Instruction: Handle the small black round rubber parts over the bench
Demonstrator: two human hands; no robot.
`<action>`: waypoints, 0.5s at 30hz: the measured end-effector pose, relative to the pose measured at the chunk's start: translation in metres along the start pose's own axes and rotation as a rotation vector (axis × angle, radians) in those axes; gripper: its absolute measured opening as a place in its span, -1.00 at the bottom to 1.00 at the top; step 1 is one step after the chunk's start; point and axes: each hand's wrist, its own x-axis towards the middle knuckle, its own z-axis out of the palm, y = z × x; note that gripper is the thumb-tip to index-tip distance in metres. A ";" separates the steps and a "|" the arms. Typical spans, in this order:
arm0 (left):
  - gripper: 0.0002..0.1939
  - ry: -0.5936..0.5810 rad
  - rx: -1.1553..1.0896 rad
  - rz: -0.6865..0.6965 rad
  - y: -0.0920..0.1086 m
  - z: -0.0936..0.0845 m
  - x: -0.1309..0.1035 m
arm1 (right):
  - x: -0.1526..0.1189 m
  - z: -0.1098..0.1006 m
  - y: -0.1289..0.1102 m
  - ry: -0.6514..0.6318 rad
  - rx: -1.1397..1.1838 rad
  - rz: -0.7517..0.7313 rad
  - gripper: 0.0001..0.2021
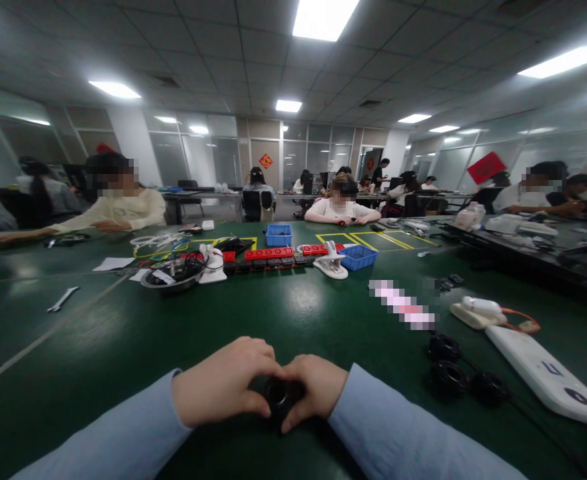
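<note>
Both hands meet at a small black ring-shaped part low in the middle of the head view. My left hand curls round it from the left, thumb on the near side. From the right, my right hand closes on the same part, its thumb pointing down along the near edge. The fingers cover much of the part, and a round opening faces up. Off to the right, several similar black round parts with dark cables lie on the green table.
A white rounded device lies at right. A wrench is at left. Across the middle are a metal bowl of cables, a red power strip, white clamps and a blue bin. Several people sit beyond.
</note>
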 end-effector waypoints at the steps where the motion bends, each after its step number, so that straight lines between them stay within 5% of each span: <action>1: -0.62 0.012 0.014 -0.015 0.000 0.001 0.000 | 0.000 -0.001 -0.002 0.012 -0.005 0.022 -0.56; 15: -0.55 0.169 0.109 -0.206 0.006 0.015 0.008 | 0.002 0.003 -0.006 0.067 -0.115 0.172 -0.42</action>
